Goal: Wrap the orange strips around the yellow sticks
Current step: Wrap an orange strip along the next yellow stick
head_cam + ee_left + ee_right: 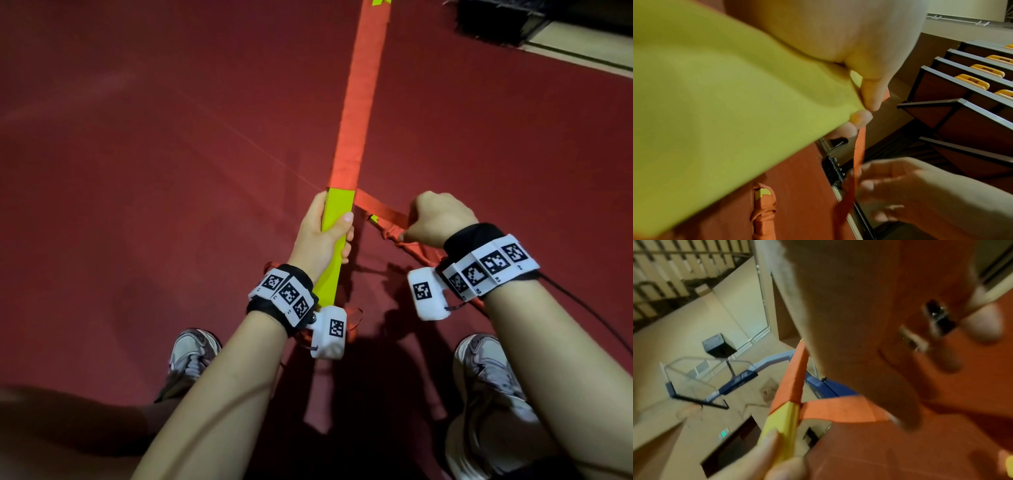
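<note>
Dark red sports floor (171, 137), indoor hall. Left hand (322, 236) clamped round bare lower part of yellow stick (337, 216). Right hand (435, 219) pinches orange strip (380, 210), taut from wrap edge. Far part of stick already wrapped. Step: winding mid-stick. Next: pass strip round stick under tension, overlapping previous turn. No legible writing; wristbands (287, 294) carry square code markers only.

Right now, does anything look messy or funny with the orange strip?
A bit. Behind the right hand, the loose orange strip bunches into a twisted tangle on the floor, while the part wrapped round the yellow stick lies flat.
</note>
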